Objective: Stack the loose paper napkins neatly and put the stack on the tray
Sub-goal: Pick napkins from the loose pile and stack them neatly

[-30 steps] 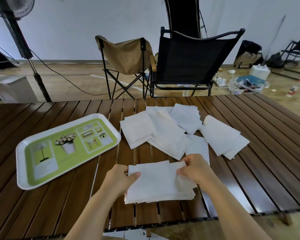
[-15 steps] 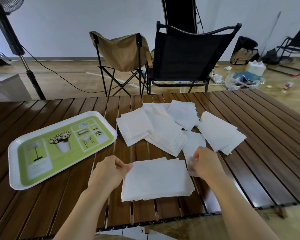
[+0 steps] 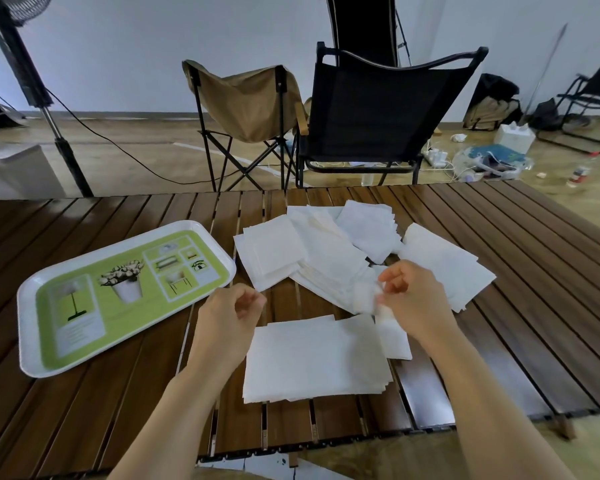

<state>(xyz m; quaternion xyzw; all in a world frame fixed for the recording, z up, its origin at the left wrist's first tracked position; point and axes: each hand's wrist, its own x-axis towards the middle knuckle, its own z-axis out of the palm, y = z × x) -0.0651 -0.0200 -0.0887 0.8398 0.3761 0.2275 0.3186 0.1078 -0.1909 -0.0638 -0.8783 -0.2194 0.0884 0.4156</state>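
Now, head view, line by line:
Left hand (image 3: 230, 315): fingers loosely curled and holding nothing; it has let go of the stack's left edge, which it gripped a second ago, and hovers just off that stack's upper left corner.
Right hand (image 3: 414, 296): thumb and fingers pinch a single napkin (image 3: 368, 296) at its blurred upper edge; a second ago this hand rested on the stack's right side, and half a second ago it had only reached this sheet.
Single napkin: partly raised, its lower part trails below the right hand and overlaps the stack's right edge.
Stack (image 3: 312, 358): lies flat on the tabletop (image 3: 534, 289), below and between both hands, touched by neither; its edges look squarer than a second ago.
Loose napkins (image 3: 329, 258): overlapping piles beyond both hands, one pile reaching out past the right hand; they lie much as before.
Tray (image 3: 28, 341): white rim, green printed face, off to the left of the left hand, carrying no napkins, as earlier.
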